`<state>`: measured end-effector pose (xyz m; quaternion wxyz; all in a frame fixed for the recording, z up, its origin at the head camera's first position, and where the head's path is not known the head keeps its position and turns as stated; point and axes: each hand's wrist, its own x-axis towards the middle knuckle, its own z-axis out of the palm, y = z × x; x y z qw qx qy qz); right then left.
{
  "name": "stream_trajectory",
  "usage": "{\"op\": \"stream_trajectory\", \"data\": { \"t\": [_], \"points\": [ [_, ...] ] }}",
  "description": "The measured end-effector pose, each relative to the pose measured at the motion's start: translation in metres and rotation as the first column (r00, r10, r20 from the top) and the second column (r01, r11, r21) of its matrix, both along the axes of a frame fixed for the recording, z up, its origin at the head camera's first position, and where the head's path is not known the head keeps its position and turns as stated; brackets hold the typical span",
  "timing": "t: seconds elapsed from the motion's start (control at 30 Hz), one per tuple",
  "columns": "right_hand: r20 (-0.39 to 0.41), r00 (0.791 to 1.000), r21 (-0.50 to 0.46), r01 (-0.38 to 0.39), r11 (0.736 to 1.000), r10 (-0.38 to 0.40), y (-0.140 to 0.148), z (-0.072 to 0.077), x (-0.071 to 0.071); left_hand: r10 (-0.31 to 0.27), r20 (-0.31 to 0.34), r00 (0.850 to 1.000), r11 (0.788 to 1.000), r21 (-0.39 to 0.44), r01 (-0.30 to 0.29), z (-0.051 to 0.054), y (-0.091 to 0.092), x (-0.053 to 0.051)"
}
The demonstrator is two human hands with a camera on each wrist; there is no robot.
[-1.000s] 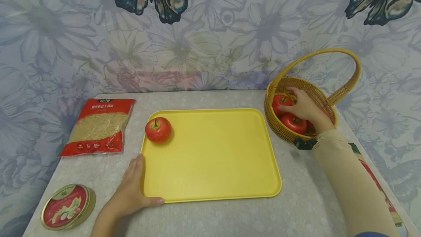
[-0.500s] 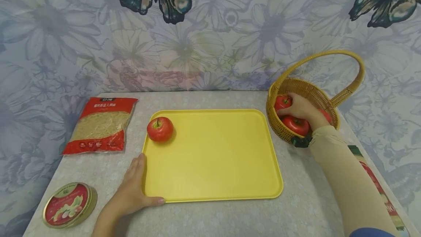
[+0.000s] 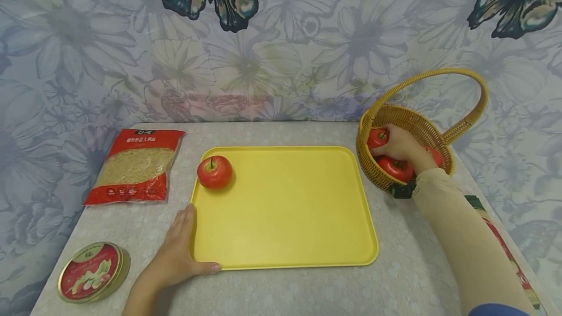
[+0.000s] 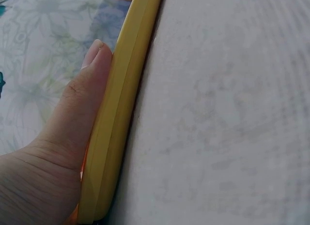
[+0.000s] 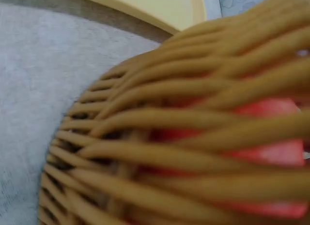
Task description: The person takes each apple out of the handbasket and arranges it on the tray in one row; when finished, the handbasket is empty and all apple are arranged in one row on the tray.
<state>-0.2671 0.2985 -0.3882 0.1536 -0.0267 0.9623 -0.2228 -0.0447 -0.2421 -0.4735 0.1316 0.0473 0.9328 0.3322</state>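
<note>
A yellow tray (image 3: 285, 208) lies mid-table with one red apple (image 3: 214, 172) at its back-left corner. My left hand (image 3: 172, 252) rests against the tray's front-left corner, fingers straight along the left side and thumb at the front edge. In the left wrist view the thumb (image 4: 80, 97) touches the tray's rim (image 4: 114, 113). My right hand (image 3: 405, 148) is inside the wicker basket (image 3: 373, 172), its thumb and fingers around a red apple (image 3: 376, 137). Another apple (image 3: 396, 168) sits just in front, and one (image 3: 434, 156) is partly hidden by the wrist. Weave (image 5: 160, 157) fills the right wrist view.
Left of the tray lie a red pasta bag (image 3: 133, 167) and, nearer, a round tin (image 3: 91, 273). The basket's tall handle (image 3: 467, 116) arches above the back right. A partly visible package (image 3: 496, 238) lies at the right edge, beside the right sleeve (image 3: 470, 243).
My right hand has moved slightly lower into the basket, its thumb now down between two apples. The left hand keeps its place on the tray. The whole head view has shifted a little.
</note>
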Motion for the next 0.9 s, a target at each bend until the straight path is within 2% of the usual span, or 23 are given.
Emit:
{"op": "stream_trajectory", "data": {
  "t": [0.23,0.5,0.77,0.9],
  "points": [
    [-0.112,0.993,-0.034,0.041,0.999,-0.045,0.005,-0.002,0.003,-0.003,-0.008,1.0,1.0,0.004,0.003,-0.002,0.0,0.001],
    [-0.259,0.959,-0.109,0.086,0.99,-0.112,0.011,0.007,0.023,-0.004,-0.01,1.0,1.0,-0.006,0.004,-0.001,0.001,0.001],
    [-0.33,0.933,-0.16,0.097,0.982,-0.146,0.014,0.021,0.055,-0.001,0.013,1.0,1.0,-0.027,0.002,0.003,0.001,0.001],
    [-0.411,0.901,-0.179,0.07,0.981,-0.139,0.008,0.033,0.077,0.0,0.022,1.0,1.0,-0.025,0.001,0.003,0.001,0.0]
  ]
}}
